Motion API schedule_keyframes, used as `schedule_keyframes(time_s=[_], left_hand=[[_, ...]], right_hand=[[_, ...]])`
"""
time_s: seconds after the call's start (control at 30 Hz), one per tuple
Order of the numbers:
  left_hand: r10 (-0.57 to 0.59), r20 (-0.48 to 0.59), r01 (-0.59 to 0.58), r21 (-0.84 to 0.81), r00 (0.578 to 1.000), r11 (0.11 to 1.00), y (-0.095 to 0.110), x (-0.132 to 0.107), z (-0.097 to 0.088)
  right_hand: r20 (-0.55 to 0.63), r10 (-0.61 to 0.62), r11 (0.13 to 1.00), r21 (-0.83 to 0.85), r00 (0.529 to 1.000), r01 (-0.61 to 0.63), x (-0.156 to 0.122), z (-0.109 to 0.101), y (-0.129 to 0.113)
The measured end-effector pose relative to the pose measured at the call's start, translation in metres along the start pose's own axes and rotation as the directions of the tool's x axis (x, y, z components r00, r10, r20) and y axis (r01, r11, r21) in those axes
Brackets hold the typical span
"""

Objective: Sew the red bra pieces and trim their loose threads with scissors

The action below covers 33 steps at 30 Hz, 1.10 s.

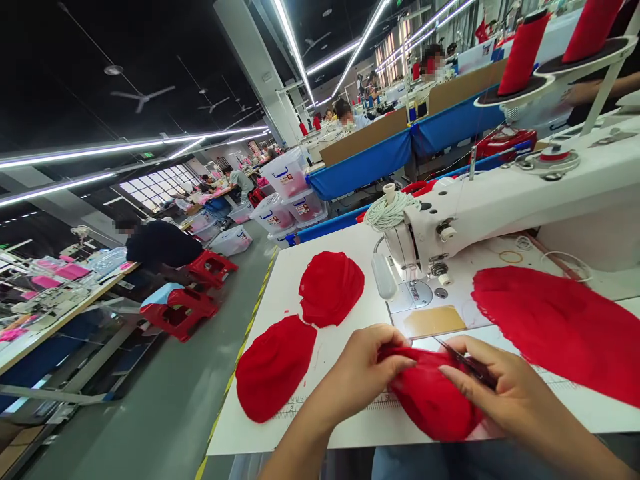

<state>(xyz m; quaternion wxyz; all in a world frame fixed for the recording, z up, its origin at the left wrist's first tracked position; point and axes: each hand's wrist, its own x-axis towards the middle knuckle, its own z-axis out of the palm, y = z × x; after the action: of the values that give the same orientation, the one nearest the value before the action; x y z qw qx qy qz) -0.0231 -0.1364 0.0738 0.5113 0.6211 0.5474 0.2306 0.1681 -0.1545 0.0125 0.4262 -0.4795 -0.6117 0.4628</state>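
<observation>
Near the front edge of the white sewing table (345,427), my left hand (367,360) pinches the upper fold of a red fabric piece (435,407) between thumb and fingers. My right hand (500,380) is closed around dark thread snips (473,367), their thin tip pointing up and left over the cloth. Its thumb lies against the red piece. Part of the snips is hidden by the fingers. Just beyond my hands stands a white sewing machine (425,233), its needle area above a metal plate (415,293).
Two rounded red fabric pieces (333,287) lie left on the table, and a larger red pile (555,327) lies right. Red thread cones (525,53) stand at upper right. Past the table's left edge are an aisle, red stools (180,310), clear plastic bins (287,173) and seated people.
</observation>
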Motion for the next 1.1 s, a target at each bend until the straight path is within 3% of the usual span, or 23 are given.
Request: schedule_keyframes(time_s=[0.1, 0.33, 0.47, 0.6, 0.7, 0.83, 0.97, 1.1], left_hand=[[0.033, -0.051, -0.034, -0.033, 0.998, 0.999, -0.006, 0.003, 0.001], [-0.089, -0.030, 0.073, -0.349, 0.996, 0.934, -0.016, 0.009, 0.023], [-0.140, -0.030, 0.112, -0.449, 0.990, 0.887, -0.021, 0.011, 0.023], [-0.128, 0.018, 0.126, -0.351, 0.992, 0.928, -0.021, 0.009, 0.013], [-0.054, -0.010, 0.053, -0.056, 0.999, 0.997, -0.014, 0.002, 0.007], [0.057, -0.034, -0.049, 0.200, 0.998, 0.979, 0.000, -0.004, 0.007], [0.082, -0.047, -0.075, 0.135, 0.996, 0.988, 0.000, -0.004, 0.003], [-0.097, 0.020, 0.099, -0.139, 0.995, 0.985, -0.011, -0.001, -0.007]], right_hand=[[-0.090, 0.059, 0.998, 0.043, 0.994, -0.055, -0.001, 0.000, 0.003], [-0.163, 0.008, 0.998, 0.060, 0.987, 0.002, -0.001, 0.009, -0.003], [-0.194, 0.007, 0.999, 0.049, 0.981, 0.003, 0.000, 0.009, 0.001], [-0.232, 0.041, 0.999, -0.002, 0.972, -0.042, -0.002, 0.006, 0.008], [-0.212, 0.040, 0.999, 0.007, 0.976, -0.039, -0.004, 0.008, 0.007], [-0.153, -0.022, 0.997, 0.069, 0.988, 0.033, -0.004, 0.012, -0.001], [-0.116, 0.034, 0.994, 0.109, 0.993, -0.021, -0.002, 0.008, 0.000], [-0.149, 0.103, 0.992, 0.082, 0.983, -0.092, 0.002, 0.000, 0.010]])
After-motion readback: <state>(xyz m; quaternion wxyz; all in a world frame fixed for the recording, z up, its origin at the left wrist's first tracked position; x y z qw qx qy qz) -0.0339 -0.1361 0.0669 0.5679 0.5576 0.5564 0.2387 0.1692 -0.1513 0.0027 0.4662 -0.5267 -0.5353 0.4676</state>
